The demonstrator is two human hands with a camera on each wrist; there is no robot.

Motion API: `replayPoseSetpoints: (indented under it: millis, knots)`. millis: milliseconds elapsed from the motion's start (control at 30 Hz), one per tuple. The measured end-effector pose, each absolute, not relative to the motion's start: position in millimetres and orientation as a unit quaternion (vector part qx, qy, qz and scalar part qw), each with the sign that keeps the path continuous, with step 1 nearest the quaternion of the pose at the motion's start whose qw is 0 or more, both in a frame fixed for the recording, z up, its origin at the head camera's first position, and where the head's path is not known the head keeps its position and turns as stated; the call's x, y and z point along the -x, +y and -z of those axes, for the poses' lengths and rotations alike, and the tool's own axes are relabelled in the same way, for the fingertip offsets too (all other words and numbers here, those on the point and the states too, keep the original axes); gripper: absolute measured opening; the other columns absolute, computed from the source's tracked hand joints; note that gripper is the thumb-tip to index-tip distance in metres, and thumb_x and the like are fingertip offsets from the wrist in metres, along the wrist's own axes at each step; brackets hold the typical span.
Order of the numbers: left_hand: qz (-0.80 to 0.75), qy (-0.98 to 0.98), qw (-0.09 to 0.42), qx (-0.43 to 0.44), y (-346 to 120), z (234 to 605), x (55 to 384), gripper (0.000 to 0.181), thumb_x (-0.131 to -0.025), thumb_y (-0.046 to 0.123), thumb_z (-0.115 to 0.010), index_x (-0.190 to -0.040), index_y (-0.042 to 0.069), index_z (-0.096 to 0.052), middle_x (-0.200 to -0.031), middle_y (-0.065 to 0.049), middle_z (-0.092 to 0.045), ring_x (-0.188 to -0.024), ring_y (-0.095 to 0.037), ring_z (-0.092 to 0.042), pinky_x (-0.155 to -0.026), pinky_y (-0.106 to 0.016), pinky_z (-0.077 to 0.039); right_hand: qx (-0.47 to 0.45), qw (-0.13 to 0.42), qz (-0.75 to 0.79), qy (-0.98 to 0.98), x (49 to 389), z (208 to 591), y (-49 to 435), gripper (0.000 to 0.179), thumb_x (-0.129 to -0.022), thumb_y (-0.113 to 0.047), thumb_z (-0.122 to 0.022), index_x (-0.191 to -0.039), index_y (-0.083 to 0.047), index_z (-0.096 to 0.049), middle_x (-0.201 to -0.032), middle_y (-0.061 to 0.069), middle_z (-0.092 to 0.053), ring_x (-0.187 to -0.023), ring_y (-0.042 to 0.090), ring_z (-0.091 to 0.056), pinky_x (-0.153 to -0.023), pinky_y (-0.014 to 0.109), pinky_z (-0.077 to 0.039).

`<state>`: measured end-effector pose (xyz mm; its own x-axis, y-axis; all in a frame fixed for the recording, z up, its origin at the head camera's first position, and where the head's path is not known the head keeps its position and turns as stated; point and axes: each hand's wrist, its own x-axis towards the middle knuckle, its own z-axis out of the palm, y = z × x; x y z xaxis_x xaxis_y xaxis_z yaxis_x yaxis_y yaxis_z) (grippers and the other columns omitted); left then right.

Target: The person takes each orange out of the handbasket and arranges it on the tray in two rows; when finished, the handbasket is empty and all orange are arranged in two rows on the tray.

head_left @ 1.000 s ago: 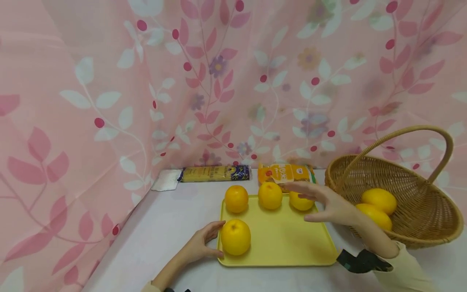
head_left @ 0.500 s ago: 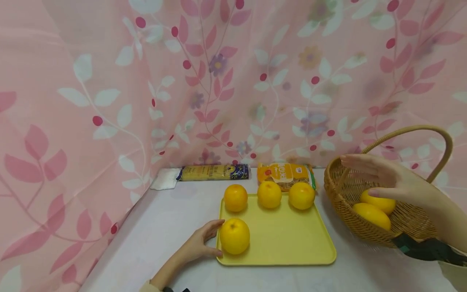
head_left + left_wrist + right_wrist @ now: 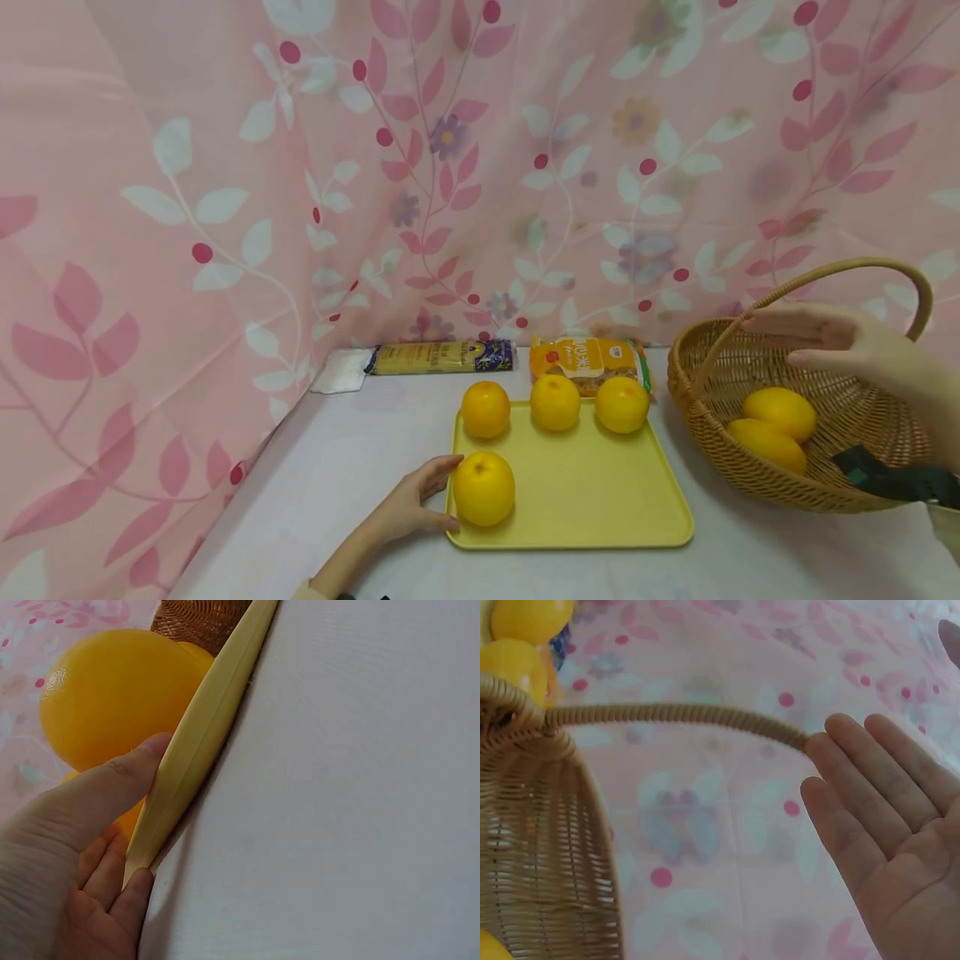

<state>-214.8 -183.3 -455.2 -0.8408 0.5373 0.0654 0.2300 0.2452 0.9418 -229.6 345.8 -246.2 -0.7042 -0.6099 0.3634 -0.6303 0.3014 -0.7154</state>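
Left hand, loosely spread, seemingly touches a rectangular yellow tray. Right hand, straight-fingered, holds nothing near a brown wicker basket.

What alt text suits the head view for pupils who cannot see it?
A person's left hand touches the edge of a yellow tray bearing four oranges; the outstretched right hand is by the handle of a wicker basket holding two yellow fruits. Two food packets lie near a pink floral curtain.

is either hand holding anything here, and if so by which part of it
The left hand touches the yellow tray at its left rim; whether it actually grips there cannot be told. The right hand holds nothing.
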Motion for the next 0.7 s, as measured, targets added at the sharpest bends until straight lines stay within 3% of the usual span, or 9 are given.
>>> replayPoseSetpoints:
  millis: [233, 400, 700]
  knots:
    - [-0.566, 0.772, 0.14, -0.254, -179, 435, 205, 0.077, -0.071, 0.009, -0.076, -0.133, -0.004, -0.032, -0.136, -0.019, -0.035, -0.124, -0.031, -0.032, -0.1, -0.041, -0.03, -0.321, 0.055, -0.438, -0.838, 240, 253, 364, 0.04, -0.087, 0.016, -0.04, -0.126, 0.006, -0.043, -0.12, -0.004, -0.056, -0.105, 0.004, -0.051, -0.08, 0.013, -0.044]
    - [-0.567, 0.773, 0.141, -0.248, -177, 431, 203, 0.076, -0.071, 0.009, -0.076, -0.133, -0.004, -0.033, -0.135, -0.02, -0.035, -0.124, -0.031, -0.033, -0.1, -0.04, -0.03, -0.254, 0.077, -0.429, -0.863, 245, 261, 371, 0.036, -0.09, 0.008, -0.043, -0.125, 0.002, -0.045, -0.116, -0.011, -0.057, -0.101, -0.001, -0.051, -0.076, 0.011, -0.044]
    - [-0.567, 0.773, 0.141, -0.248, -178, 433, 204, 0.077, -0.07, 0.01, -0.077, -0.133, -0.002, -0.034, -0.136, -0.018, -0.036, -0.124, -0.028, -0.033, -0.1, -0.036, -0.03, -0.246, 0.079, -0.427, -0.867, 255, 275, 375, 0.034, -0.092, 0.003, -0.044, -0.126, -0.002, -0.047, -0.116, -0.007, -0.058, -0.104, 0.0, -0.049, -0.08, 0.006, -0.038]
